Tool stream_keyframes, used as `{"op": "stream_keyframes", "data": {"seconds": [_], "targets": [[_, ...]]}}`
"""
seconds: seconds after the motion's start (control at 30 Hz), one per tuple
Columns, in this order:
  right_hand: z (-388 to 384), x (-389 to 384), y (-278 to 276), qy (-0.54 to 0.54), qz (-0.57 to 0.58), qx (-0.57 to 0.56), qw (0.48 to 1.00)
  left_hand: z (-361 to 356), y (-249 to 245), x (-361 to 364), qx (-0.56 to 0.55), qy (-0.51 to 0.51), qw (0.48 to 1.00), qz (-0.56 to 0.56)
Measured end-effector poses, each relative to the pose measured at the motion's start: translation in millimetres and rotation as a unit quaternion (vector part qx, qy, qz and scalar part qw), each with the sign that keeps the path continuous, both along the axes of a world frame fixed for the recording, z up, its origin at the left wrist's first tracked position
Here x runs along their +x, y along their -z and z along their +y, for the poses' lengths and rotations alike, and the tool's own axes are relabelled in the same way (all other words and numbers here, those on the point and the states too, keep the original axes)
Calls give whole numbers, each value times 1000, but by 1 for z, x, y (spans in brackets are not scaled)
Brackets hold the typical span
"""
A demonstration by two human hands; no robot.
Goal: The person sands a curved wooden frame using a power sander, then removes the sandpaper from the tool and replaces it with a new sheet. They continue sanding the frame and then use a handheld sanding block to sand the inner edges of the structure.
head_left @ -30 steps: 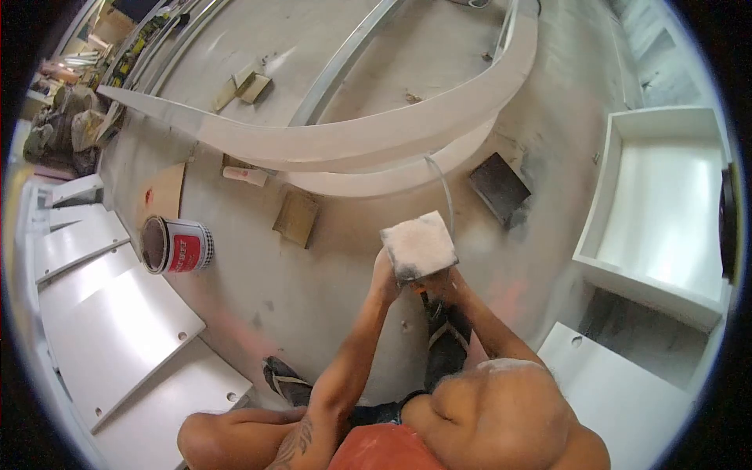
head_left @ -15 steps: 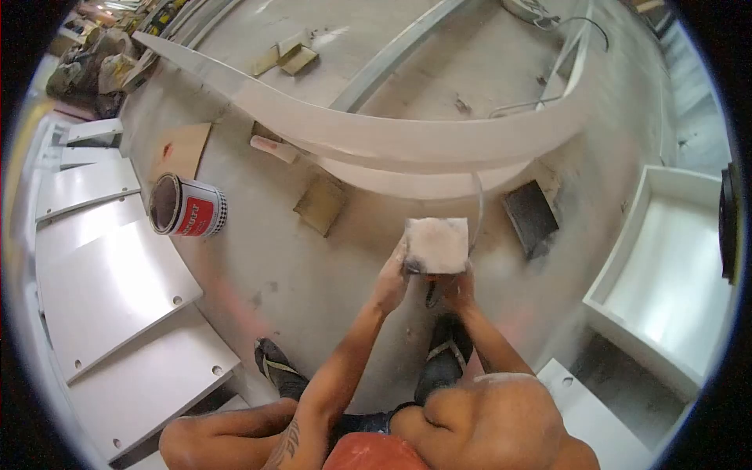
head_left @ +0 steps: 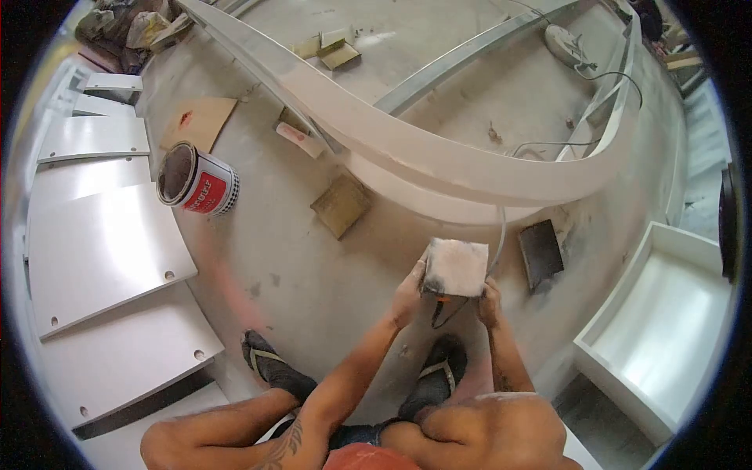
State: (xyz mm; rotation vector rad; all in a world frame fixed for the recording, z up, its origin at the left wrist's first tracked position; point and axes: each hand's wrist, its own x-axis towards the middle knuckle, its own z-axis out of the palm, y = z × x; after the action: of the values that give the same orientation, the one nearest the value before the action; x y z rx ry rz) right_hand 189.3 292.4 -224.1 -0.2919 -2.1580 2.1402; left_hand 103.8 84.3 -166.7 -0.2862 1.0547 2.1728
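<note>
Between both hands is a sheet sander [head_left: 457, 267], tipped so that its square, dust-covered sanding pad faces me. A bit of orange body and a looped dark cord show beneath it. My left hand [head_left: 409, 294] grips its left side, and my right hand [head_left: 490, 304] grips its right side; the pad hides some fingertips. Just beyond the sander curves a long whitish panel [head_left: 439, 157], standing on edge on the dusty floor. A dark abrasive sheet [head_left: 540, 254] lies to the right of my right hand.
An open paint can [head_left: 207, 186] stands at left near a stained cardboard piece [head_left: 200, 121]. A tan sandpaper sheet [head_left: 341, 205] and a spreader [head_left: 298, 139] lie by the panel. White boards [head_left: 110, 251] line the left; a white tray-like box [head_left: 654, 313] sits at right.
My view has shifted, so most surroundings appear moved. The sander sits lower and further right in view, still held in both hands with its pad facing me.
</note>
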Motion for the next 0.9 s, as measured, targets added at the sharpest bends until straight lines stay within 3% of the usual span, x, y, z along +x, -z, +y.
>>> {"op": "stream_keyframes", "data": {"seconds": [0.07,0.13,0.17,0.23,0.27,0.3,0.33,0.37,0.43,0.47,0.5,0.53,0.57,0.6,0.63,0.67,0.73,0.77,0.83,0.87,0.9], "targets": [[-3,5,-6,33,-47,-31,998,3,-3,5,-59,-5,997,55],[-17,-8,-48,39,-43,-26,998,2,0,7,-43,-2,999,27],[-11,-7,-38,42,-49,-24,998,1,1,7,-31,-2,1000,5],[-7,-11,-22,-32,177,210,961,2,0,8,-31,-6,999,41],[-8,-4,-18,-30,177,211,961,2,-1,5,-32,-14,996,83],[-18,-6,-36,6,85,66,994,3,-4,1,-31,-12,996,84],[-23,-5,-46,42,-10,-81,996,4,-10,-3,-35,-19,996,78],[-21,-3,-38,43,-9,-81,996,5,-14,-8,-39,-25,996,73],[-15,2,-7,22,111,131,985,7,-16,-23,-17,-9,996,85],[-14,6,6,23,112,131,985,8,-17,-31,5,6,995,97],[-14,8,17,36,53,-97,993,10,-14,-39,4,6,995,100],[-17,4,16,45,-10,-320,946,13,-6,-47,13,22,995,96],[-15,3,12,43,-7,-322,946,15,1,-53,22,37,995,92],[-15,0,-11,1,-17,-153,988,16,10,-56,19,36,995,96],[-16,-5,-24,-41,-25,20,999,18,17,-58,65,48,994,78],[-16,-8,-22,-45,-20,18,999,20,24,-59,111,58,990,62],[-14,-11,-17,-68,-115,52,990,22,23,-59,91,55,991,80],[-17,-14,-15,-76,-107,49,990,23,22,-59,76,57,991,94],[-22,-18,-20,-131,-47,195,971,27,22,-53,72,43,992,92],[-19,-10,-1,-137,-40,194,971,27,23,-54,74,38,993,82],[-11,-1,35,-111,6,287,952,25,20,-59,72,33,993,88]]}}
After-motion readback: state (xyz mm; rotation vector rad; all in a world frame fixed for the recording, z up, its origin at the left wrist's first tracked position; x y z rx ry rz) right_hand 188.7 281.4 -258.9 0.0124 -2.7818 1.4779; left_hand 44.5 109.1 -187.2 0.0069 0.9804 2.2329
